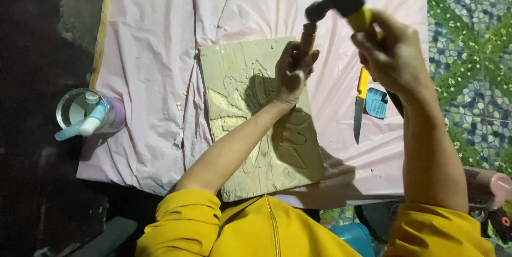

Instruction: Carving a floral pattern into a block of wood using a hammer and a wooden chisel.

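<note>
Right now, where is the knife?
In the head view, the knife lies on the pink cloth, right of the carved board, beside a small blue tag and below the right hand.

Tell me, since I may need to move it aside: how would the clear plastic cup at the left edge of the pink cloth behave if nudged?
The clear plastic cup looks light, so it would probably slide or tip easily. It seems to lie tilted, so its round wall might roll. The white-and-blue tube poking from its mouth could spill out.
</note>
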